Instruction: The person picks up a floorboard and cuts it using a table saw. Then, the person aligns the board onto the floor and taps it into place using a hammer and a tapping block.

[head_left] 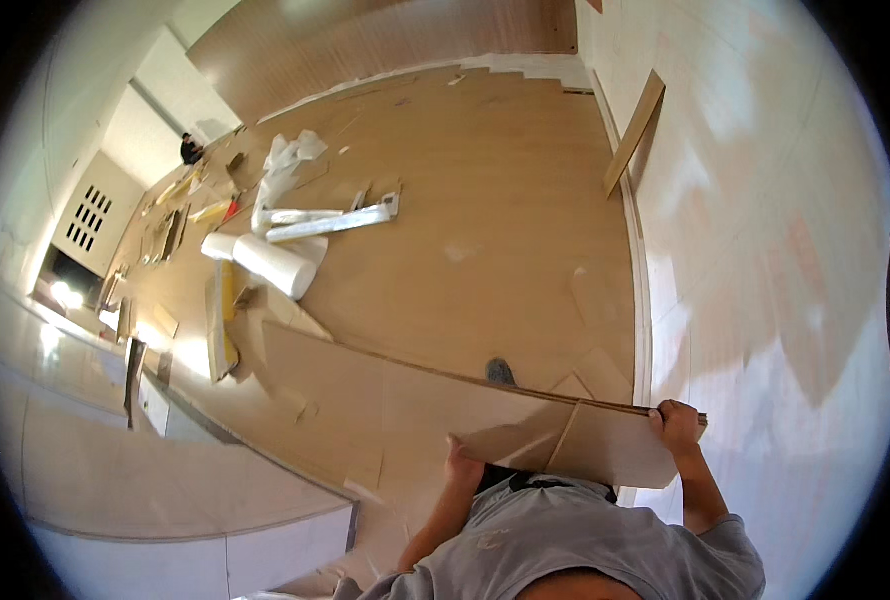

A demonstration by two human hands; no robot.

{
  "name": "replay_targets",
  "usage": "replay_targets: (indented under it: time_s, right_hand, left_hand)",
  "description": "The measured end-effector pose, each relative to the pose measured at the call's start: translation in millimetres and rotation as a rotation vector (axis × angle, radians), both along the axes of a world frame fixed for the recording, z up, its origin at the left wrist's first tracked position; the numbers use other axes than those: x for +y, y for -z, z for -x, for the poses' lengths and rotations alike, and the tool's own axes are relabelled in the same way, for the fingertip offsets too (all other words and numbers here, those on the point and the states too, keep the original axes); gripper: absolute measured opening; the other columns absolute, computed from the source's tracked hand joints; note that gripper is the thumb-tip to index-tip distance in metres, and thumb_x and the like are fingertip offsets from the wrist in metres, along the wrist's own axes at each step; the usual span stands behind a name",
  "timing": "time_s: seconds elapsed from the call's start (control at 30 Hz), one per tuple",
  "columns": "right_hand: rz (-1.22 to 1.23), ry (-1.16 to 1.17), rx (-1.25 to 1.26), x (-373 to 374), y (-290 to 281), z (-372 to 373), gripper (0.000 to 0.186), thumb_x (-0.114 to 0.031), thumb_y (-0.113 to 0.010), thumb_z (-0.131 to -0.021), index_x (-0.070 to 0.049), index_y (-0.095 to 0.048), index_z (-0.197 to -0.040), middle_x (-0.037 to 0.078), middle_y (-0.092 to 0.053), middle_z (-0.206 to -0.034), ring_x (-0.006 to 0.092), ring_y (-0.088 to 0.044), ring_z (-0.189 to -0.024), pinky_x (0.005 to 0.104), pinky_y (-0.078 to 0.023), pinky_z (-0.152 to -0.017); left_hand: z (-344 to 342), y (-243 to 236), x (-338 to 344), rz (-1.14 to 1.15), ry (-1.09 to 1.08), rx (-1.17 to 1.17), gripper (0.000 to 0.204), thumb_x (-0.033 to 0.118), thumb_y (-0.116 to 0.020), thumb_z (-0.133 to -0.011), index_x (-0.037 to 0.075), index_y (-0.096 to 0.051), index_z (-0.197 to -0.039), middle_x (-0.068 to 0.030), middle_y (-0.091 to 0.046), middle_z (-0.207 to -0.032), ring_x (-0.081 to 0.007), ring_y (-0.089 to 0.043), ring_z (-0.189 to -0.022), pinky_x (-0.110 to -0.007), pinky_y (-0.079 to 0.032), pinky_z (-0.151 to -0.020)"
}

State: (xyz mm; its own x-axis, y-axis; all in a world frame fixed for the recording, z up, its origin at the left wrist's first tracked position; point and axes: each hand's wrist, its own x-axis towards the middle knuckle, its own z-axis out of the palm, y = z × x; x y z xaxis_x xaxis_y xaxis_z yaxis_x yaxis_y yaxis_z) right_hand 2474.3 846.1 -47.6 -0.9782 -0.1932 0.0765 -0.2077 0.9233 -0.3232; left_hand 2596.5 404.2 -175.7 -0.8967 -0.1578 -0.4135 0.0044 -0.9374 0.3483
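Across my front runs a stack of long wood flooring planks [395,395], tilted on edge with a pale broad face toward me and several thin edges along the top. My right hand [677,424] is closed over the top edge close to the right end. Lower down, my left hand [462,466] grips the planks from below near their middle, its thumb up against the face and its other fingers hidden. A narrow strip or seam crosses the face between my hands. The far left end of the stack reaches low over the floor. One grey shoe [500,372] shows beyond the planks.
White foam rolls [275,265] and a long white-wrapped pack [333,224] lie on the wood floor [505,220]. One loose plank [635,135] leans on the right wall [755,260]. A low white ledge [165,470] stands left. Far off, a person [191,150] is low down.
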Motion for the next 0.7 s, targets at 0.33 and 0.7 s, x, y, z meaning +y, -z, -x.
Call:
replay_targets:
  time_s: [0.33,0.7]
  right_hand:
    - [0.053,0.064,0.073,-77,-19,326,0.03,-0.029,-0.056,-0.091,-0.005,-0.064,-0.074,0.015,-0.064,-0.072,0.0374,-0.063,-0.071,0.0476,-0.05,-0.067]
    - [-0.007,0.386,-0.032,-83,10,629,0.034,-0.031,-0.051,-0.096,-0.003,-0.062,-0.078,0.018,-0.065,-0.077,0.0398,-0.063,-0.074,0.0495,-0.049,-0.068]
  left_hand:
    - [393,-16,-95,0.049,0.12,-0.069,0.068,0.052,-0.051,-0.097,0.006,-0.036,-0.145,-0.0097,-0.041,-0.148,-0.0298,-0.035,-0.137,-0.049,-0.028,-0.114]
    - [814,-25,-95,0.157,0.26,-0.121,0.052,0.042,-0.047,-0.102,0.006,-0.044,-0.14,-0.0085,-0.042,-0.148,-0.0271,-0.038,-0.136,-0.045,-0.029,-0.114]
